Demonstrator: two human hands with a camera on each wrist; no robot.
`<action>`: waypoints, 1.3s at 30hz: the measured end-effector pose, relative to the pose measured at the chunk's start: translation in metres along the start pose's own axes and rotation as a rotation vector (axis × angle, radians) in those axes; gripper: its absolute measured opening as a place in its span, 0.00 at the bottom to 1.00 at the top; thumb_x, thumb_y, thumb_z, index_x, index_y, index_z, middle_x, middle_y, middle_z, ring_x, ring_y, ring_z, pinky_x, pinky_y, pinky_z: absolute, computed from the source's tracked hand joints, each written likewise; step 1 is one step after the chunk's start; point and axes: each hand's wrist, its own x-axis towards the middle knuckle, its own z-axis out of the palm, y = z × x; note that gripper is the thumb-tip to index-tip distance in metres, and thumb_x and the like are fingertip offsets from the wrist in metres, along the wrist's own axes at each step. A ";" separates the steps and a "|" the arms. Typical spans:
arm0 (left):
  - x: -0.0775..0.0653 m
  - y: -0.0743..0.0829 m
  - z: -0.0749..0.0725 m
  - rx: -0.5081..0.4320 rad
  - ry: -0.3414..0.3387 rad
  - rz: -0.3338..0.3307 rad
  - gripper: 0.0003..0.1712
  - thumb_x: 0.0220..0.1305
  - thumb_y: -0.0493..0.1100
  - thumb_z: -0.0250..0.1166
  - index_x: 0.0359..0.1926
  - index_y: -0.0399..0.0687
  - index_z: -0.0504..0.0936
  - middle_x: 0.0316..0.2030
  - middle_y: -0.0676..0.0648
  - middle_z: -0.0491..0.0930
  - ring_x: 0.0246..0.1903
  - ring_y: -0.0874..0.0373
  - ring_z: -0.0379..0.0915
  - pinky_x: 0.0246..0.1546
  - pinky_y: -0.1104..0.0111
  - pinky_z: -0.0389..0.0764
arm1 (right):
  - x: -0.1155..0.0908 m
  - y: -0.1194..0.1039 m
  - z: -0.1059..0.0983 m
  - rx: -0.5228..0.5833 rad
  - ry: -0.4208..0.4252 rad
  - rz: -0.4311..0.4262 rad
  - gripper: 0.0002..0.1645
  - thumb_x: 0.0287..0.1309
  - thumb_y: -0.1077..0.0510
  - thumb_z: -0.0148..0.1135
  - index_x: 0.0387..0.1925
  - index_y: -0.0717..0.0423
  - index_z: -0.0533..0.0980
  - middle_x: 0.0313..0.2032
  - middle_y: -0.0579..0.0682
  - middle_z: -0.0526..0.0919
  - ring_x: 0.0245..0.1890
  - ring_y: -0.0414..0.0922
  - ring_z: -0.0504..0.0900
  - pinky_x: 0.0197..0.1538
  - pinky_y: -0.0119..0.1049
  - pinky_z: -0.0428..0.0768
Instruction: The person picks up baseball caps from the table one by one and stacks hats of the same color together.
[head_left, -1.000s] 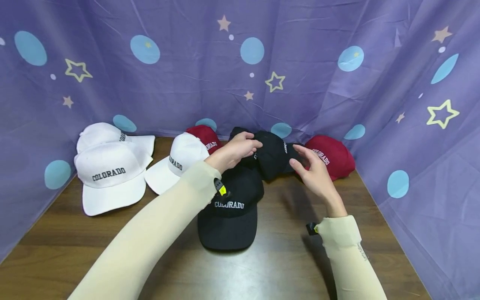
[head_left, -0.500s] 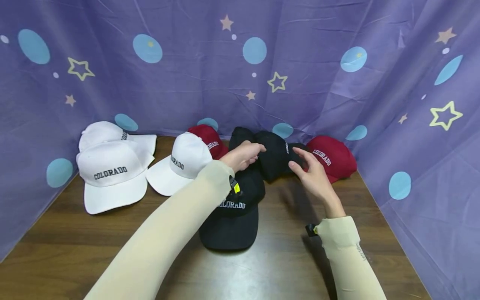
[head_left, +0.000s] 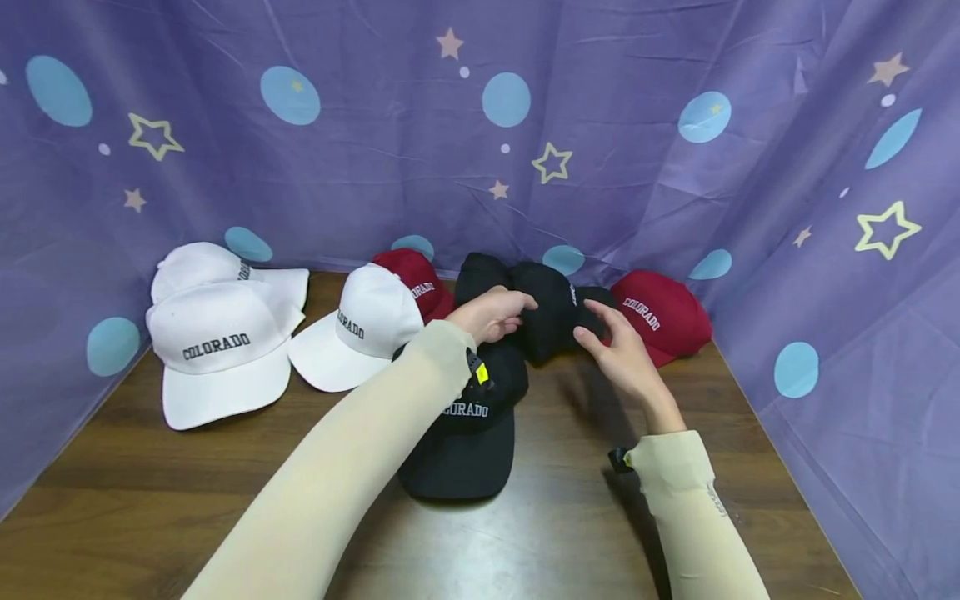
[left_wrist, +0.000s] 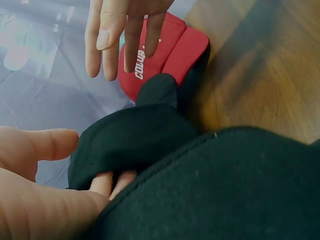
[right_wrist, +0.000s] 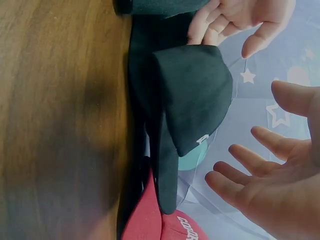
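A black cap (head_left: 547,308) lies on its side at the back, its brim pointing right. My left hand (head_left: 487,315) reaches over to its open side; in the left wrist view two fingertips (left_wrist: 102,182) tuck under the cap's edge while the thumb stays straight and apart. To the right of that cap, my right hand (head_left: 622,350) hovers by the brim with fingers spread and nothing held. Another black cap (head_left: 468,458) with COLORADO lettering sits in front, partly behind my left wrist. A further black cap (head_left: 477,275) shows behind the left hand.
A red cap (head_left: 660,317) is at the back right, overlapped by the black brim. Left of centre a white cap (head_left: 375,317) stands before another red cap (head_left: 412,275). Two white caps (head_left: 213,333) are stacked far left. A purple curtain (head_left: 600,125) borders the wooden table (head_left: 600,533).
My left hand has moved right and slightly down, its fingers now at the sideways black cap. The right hand has shifted slightly left and down. The caps appear to stay in place.
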 end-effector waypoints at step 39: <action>-0.078 0.049 -0.053 -0.025 -0.592 0.376 0.26 0.70 0.42 0.56 0.66 0.45 0.65 0.57 0.41 0.73 0.54 0.45 0.72 0.54 0.55 0.73 | -0.021 -0.073 -0.058 0.316 0.248 -0.203 0.24 0.64 0.65 0.56 0.61 0.59 0.69 0.56 0.58 0.75 0.56 0.54 0.72 0.56 0.29 0.72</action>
